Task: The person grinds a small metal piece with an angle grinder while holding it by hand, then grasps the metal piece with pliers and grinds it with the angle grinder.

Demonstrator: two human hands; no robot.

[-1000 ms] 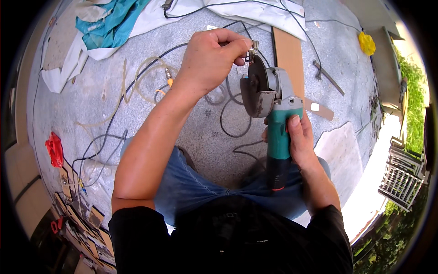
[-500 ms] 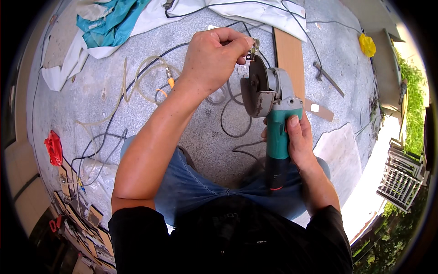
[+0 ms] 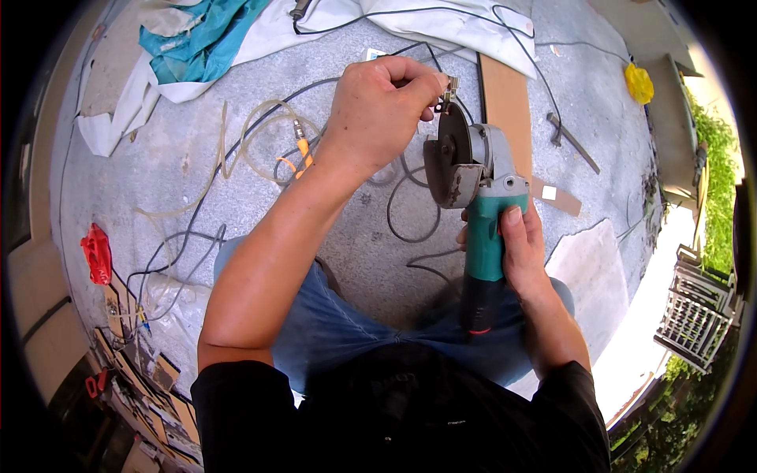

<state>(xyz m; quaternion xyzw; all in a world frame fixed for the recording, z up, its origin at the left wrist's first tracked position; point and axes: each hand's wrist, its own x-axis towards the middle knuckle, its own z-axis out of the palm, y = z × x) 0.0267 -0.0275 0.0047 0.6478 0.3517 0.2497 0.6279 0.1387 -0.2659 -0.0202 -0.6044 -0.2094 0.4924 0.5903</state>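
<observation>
My left hand (image 3: pixel 377 118) pinches a small shiny metal piece (image 3: pixel 449 88) between thumb and fingers, just at the top edge of a dark cutting disc (image 3: pixel 455 126). My right hand (image 3: pixel 522 244) is wrapped round the green and black body (image 3: pixel 486 244) of an angle grinder, its thumb along the side. The grinder's grey gear head (image 3: pixel 497 154) points away from me, with a scuffed guard (image 3: pixel 457 183) on the disc's left. Whether the piece touches the disc is hard to tell. My fingertips behind the grinder are partly hidden.
A wooden board (image 3: pixel 507 94), cables, a clear hose with an orange fitting (image 3: pixel 302 147), and a metal bar (image 3: pixel 579 147) lie on the floor. A white and teal sheet (image 3: pixel 197 43), red bag (image 3: pixel 98 252), yellow bag (image 3: pixel 639 83) and stacked boards (image 3: pixel 150 386) surround me.
The whole view has shifted slightly, so hands, grinder and floor appear a little lower and to the right. The grip on both things looks the same.
</observation>
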